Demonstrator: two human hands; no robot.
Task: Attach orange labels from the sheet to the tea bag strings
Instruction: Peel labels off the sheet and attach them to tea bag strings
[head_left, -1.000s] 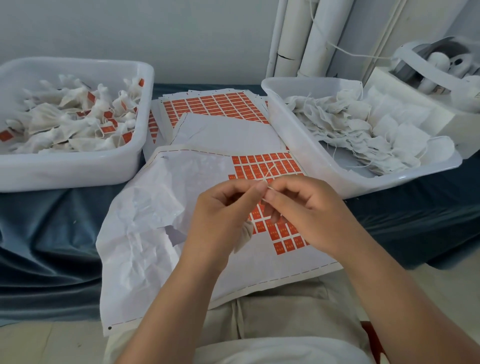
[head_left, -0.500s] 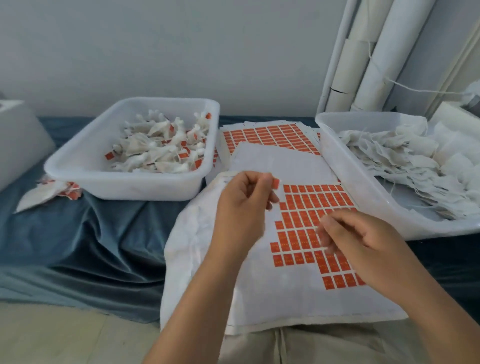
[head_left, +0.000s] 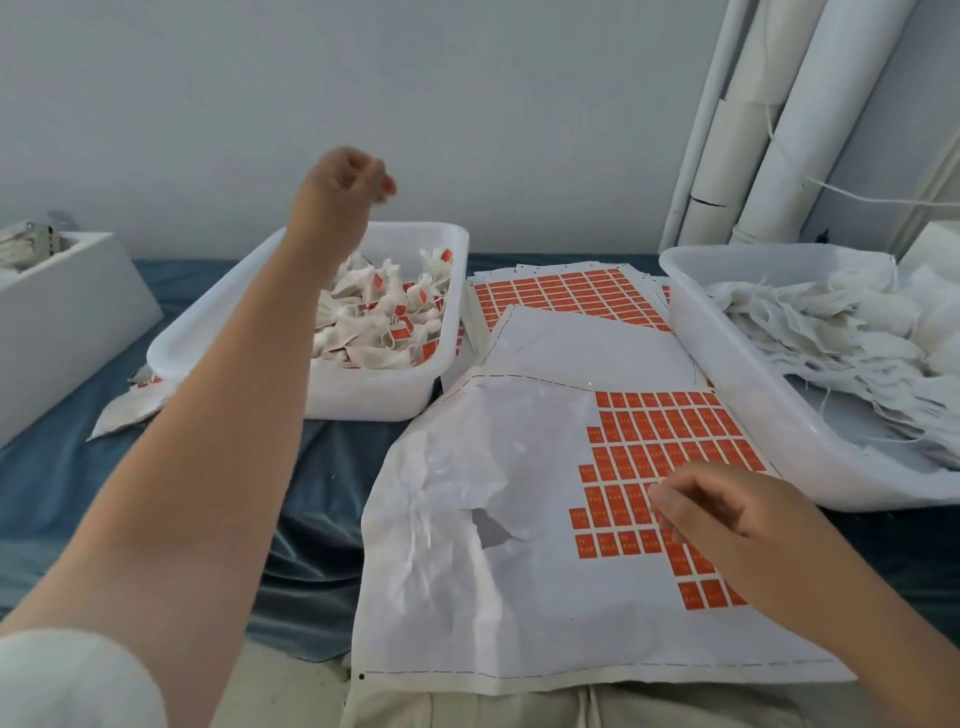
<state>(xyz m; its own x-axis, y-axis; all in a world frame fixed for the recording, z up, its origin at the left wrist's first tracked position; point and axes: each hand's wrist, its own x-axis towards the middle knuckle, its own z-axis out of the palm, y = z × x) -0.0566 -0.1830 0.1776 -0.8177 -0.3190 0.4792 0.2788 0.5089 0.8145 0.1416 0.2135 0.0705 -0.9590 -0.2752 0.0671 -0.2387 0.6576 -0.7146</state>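
Left hand (head_left: 345, 176) is hanging high above the left white tub (head_left: 363, 400), fingers curling inward. Blur is smearing the fingertips and a small orange spot is showing there, so whether it is gripping anything cannot be determined. Right hand (head_left: 727, 525) is reaching over the near label sheet (head_left: 467, 597) with bent fingertips (head_left: 662, 501) touching the orange labels (head_left: 670, 441). Whether a label is being pinched cannot be told, since the hand is covering that patch.

The left forearm is masking the left tub's near-left rim and part of a loose white packet (head_left: 124, 415) lying on the blue cloth (head_left: 62, 509). At the far left, a white box (head_left: 67, 312) is being cut off by the frame edge, its contents unclear.

The left tub is holding labelled tea bags (head_left: 395, 317), with orange tags showing among them. The right white tub (head_left: 737, 384), running out of frame, is holding untagged tea bags (head_left: 810, 338) with loose strings. Between the tubs, a full label sheet (head_left: 561, 291) is lying under a blank backing sheet (head_left: 587, 348).
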